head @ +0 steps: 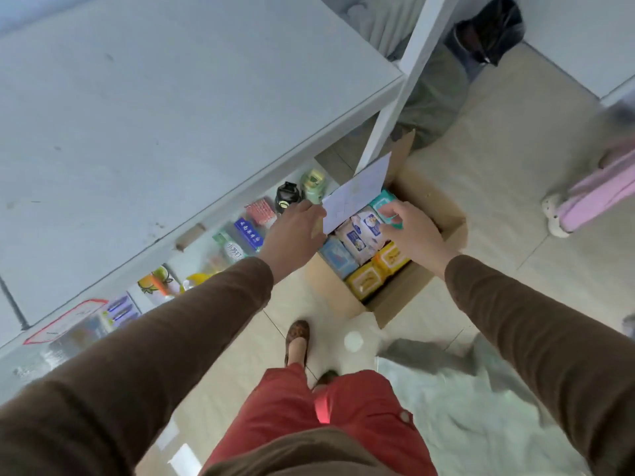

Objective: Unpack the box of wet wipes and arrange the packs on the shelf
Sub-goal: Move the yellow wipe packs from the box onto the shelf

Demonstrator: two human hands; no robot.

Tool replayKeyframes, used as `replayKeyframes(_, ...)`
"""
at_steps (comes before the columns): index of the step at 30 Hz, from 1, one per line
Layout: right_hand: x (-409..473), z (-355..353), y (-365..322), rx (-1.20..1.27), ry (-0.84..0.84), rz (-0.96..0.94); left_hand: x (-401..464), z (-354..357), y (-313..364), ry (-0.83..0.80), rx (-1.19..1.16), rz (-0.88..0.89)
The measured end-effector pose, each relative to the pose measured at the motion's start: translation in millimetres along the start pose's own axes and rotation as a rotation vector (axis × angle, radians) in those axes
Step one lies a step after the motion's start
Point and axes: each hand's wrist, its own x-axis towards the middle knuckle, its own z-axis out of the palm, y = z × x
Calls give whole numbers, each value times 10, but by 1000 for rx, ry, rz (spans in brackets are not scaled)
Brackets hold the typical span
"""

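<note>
An open cardboard box (443, 207) stands on the floor beside the white shelf (171, 132). Inside lie several wet wipe packs: a white-and-blue pack (362, 231), a blue pack (338, 257), yellow packs (366, 280) and a teal pack (381, 201). My left hand (292, 231) holds the box's left flap, which carries a white sheet (357, 194), folded upward. My right hand (412, 231) reaches into the box, its fingers curled on the teal pack at the box's far side.
The lower shelf holds bottles (287, 197), boxes (249, 231) and cartons (158, 283). A white shelf post (395, 108) rises just behind the box. Another person's leg in pink (598, 194) stands at the right. My feet (297, 341) are close to the box; grey cloth (446, 359) lies on the floor.
</note>
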Motion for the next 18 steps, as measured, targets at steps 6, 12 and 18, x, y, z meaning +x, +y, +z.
replayKeyframes(6,403,-9,976,-60,-168,136,407,840,135,-170,-31,-158)
replayKeyframes(12,980,182,2022,-112,-368,223,722,1810,279,-267,-38,-410)
replayKeyframes(18,1565,650,3021,-163,-483,280,1018,2903,207,-363,-3,-558)
